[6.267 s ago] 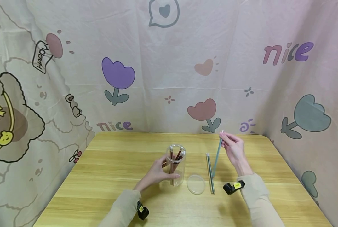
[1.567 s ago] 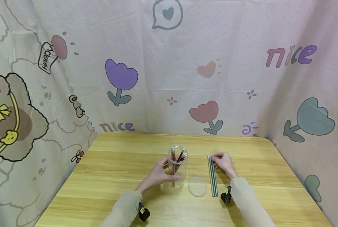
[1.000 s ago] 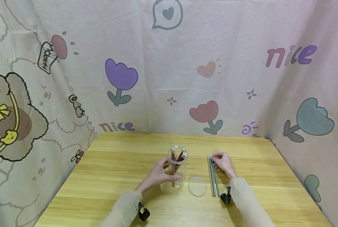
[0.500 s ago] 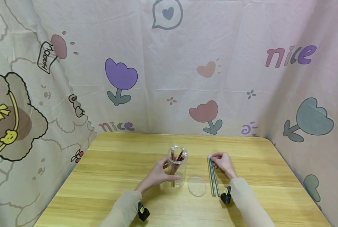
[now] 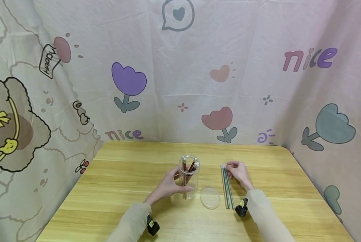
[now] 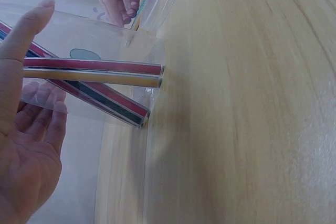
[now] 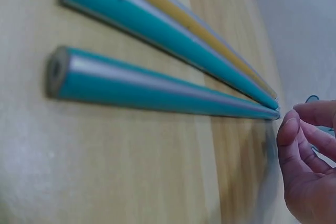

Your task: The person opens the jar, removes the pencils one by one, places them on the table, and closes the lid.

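My left hand point(image 5: 168, 185) holds a clear jar point(image 5: 193, 184) upright on the table, with thumb and fingers on either side of its wall. Inside lean several dark red pencils point(image 6: 94, 66), white erasers up at the rim; yellow and dark stripes also show on them. Right of the jar, three pencils point(image 5: 225, 188), teal and gold, lie side by side with eraser ends together, the rightmost teal pencil point(image 7: 157, 86) fanned outward at its near end. Just beyond those eraser ends is my right hand point(image 7: 310, 156), fingers loosely bent, thumb and index tips close together with nothing seen between them.
A round clear lid point(image 5: 210, 198) lies flat between the jar and the loose pencils. The wooden table point(image 5: 122, 161) meets a printed cloth backdrop point(image 5: 174, 67) at its back and sides.
The right hand, which held a teal pencil raised, has lowered it beside the two others. That pencil's near end has since swung slightly right, and the fingertips have shifted slightly off it.
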Demonstrator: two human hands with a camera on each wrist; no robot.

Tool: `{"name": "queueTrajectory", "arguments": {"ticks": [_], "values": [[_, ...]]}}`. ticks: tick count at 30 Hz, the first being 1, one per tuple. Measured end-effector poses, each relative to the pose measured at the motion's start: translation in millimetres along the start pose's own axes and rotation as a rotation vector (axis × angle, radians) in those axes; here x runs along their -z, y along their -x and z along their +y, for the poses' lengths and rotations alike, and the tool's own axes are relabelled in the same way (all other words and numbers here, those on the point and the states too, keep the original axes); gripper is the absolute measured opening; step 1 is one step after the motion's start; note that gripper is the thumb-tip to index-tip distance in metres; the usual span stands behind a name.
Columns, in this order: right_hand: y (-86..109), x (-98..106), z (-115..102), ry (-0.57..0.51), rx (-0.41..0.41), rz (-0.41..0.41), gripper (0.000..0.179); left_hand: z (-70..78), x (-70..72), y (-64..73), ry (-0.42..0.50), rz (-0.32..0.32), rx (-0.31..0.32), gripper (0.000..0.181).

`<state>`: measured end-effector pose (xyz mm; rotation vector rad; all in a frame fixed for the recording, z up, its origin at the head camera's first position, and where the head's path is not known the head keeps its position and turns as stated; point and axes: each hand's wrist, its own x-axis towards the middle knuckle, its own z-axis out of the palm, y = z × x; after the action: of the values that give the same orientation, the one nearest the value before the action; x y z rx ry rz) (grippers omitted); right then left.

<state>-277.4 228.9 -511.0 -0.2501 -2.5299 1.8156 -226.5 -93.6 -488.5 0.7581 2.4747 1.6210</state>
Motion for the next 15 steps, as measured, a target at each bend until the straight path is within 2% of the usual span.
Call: {"name": "queueTrajectory", "arguments": {"ticks": [8,15], "values": [[1.1,2,-8,0.003,0.057,0.029,0.032,-0.1,0.2,-0.2,0.010,-0.003,-0.020,0.084],[1.5,4,-18,-0.020,0.096,0.093,0.030,0.4,0.3,0.1,0.006,-0.005,-0.013,0.086]]}}
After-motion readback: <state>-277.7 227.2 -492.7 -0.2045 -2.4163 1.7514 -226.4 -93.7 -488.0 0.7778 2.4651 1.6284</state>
